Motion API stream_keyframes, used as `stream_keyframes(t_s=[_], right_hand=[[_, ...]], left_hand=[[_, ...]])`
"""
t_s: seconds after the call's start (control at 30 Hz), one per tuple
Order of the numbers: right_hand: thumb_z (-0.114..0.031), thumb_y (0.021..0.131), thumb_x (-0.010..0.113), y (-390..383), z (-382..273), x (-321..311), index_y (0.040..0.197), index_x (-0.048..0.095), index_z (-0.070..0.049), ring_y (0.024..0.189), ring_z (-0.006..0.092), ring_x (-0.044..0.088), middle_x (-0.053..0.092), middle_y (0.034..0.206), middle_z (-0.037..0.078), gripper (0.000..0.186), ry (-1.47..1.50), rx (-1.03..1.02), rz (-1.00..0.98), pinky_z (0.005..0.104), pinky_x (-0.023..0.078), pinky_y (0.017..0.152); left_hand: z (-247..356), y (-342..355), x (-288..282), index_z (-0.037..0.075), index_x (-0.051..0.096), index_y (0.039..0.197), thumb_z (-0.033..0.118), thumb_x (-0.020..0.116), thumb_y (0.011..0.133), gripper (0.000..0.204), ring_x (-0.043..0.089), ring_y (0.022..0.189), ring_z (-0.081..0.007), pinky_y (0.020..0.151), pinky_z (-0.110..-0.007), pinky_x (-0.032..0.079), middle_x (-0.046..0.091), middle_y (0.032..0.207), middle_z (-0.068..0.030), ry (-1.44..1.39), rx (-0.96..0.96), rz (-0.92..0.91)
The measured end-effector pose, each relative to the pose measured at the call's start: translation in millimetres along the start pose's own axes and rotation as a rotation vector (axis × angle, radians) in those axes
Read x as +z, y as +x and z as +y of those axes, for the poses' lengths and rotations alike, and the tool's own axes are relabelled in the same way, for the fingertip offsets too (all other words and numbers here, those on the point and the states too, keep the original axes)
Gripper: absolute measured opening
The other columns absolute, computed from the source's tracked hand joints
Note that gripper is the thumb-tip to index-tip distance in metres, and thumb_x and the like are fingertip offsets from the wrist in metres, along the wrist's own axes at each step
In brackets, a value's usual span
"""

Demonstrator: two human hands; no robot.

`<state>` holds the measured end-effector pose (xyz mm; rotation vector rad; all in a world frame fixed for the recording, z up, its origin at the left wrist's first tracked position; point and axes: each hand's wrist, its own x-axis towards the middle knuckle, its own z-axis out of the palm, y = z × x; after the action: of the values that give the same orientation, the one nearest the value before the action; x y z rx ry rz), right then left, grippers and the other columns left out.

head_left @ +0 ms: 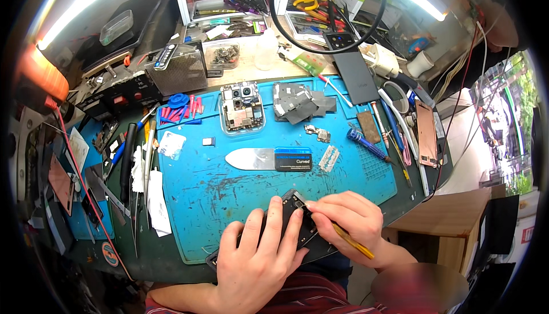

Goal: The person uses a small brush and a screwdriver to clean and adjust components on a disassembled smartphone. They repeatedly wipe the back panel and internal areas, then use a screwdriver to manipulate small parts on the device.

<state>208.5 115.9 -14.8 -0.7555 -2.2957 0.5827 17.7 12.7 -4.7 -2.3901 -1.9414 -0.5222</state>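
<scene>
Phone frame (307, 231), black & opened up, is lying tilted at the near edge of the blue mat (200, 211) on the counter (151, 260), right in front of the person. I'm watching via head cam: L hand (257, 251) is spreading its fingers over the frame & holding it, thumb along the near side. R hand (351, 220) is pinching a thin gold tool (354, 241), working end by the frame's far end; can't tell if its tip's touching, fingers are hiding it.

I'm judging the frame as light, stiff, prob. a bit slippery, w/ fragile small bits inside. So I'm favouring a hold on the outer rim, fingers flat, min. pressure mid-frame. Metal blade (251, 158) is lying beyond, well apart from both hands.
</scene>
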Motion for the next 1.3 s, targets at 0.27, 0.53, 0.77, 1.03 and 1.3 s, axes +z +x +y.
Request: stream_keyframes(t_s=[0.27, 0.53, 0.77, 1.03, 1.3], right_hand=[[0.001, 0.087, 0.084, -1, -5, -1, 0.111, 0.079, 0.0, 0.078, 0.0278, 0.073, 0.078, 0.098, 0.013, 0.025, -0.021, 0.04, -0.004, 0.0353, 0.058, 0.067], [0.003, 0.086, 0.084, 3, -5, 0, 0.113, 0.079, 0.0, 0.078, 0.0283, 0.073, 0.078, 0.099, 0.013, 0.028, -0.01, 0.026, -0.004, 0.0356, 0.058, 0.067], [0.002, 0.087, 0.084, -2, -5, -4, 0.112, 0.079, 0.0, 0.082, 0.0282, 0.075, 0.079, 0.1, 0.013, 0.026, -0.021, 0.044, -0.029, 0.0352, 0.06, 0.072], [0.001, 0.089, 0.082, 6, 3, -8, 0.11, 0.08, 0.0, 0.083, 0.0292, 0.076, 0.079, 0.099, 0.014, 0.021, 0.083, 0.07, -0.067, 0.0364, 0.061, 0.073], [0.0, 0.088, 0.083, -1, 2, -9, 0.112, 0.08, -0.001, 0.082, 0.0293, 0.076, 0.079, 0.099, 0.013, 0.024, 0.047, 0.059, -0.048, 0.036, 0.06, 0.071]], left_hand=[[-2, -3, 8, 0.014, 0.076, 0.134, 0.038, 0.089, 0.076, 0.064, 0.066, 0.114, -0.0287, 0.09, -0.044, 0.05, 0.068, 0.141, -0.0148, -0.023, -0.012, 0.021], [0, -5, 7, 0.014, 0.076, 0.134, 0.038, 0.089, 0.076, 0.064, 0.066, 0.114, -0.0283, 0.09, -0.044, 0.05, 0.068, 0.141, -0.0144, -0.02, -0.014, 0.013], [-1, -1, 2, 0.014, 0.076, 0.134, 0.038, 0.089, 0.075, 0.064, 0.065, 0.114, -0.0283, 0.09, -0.044, 0.05, 0.068, 0.141, -0.0145, -0.013, -0.008, 0.024], [0, -2, 2, 0.014, 0.076, 0.134, 0.038, 0.089, 0.074, 0.066, 0.065, 0.115, -0.0282, 0.089, -0.044, 0.05, 0.068, 0.142, -0.0146, -0.022, -0.005, 0.011], [0, -1, 1, 0.015, 0.075, 0.136, 0.038, 0.089, 0.075, 0.067, 0.065, 0.115, -0.0281, 0.091, -0.044, 0.05, 0.068, 0.141, -0.0144, -0.022, -0.008, 0.014]])
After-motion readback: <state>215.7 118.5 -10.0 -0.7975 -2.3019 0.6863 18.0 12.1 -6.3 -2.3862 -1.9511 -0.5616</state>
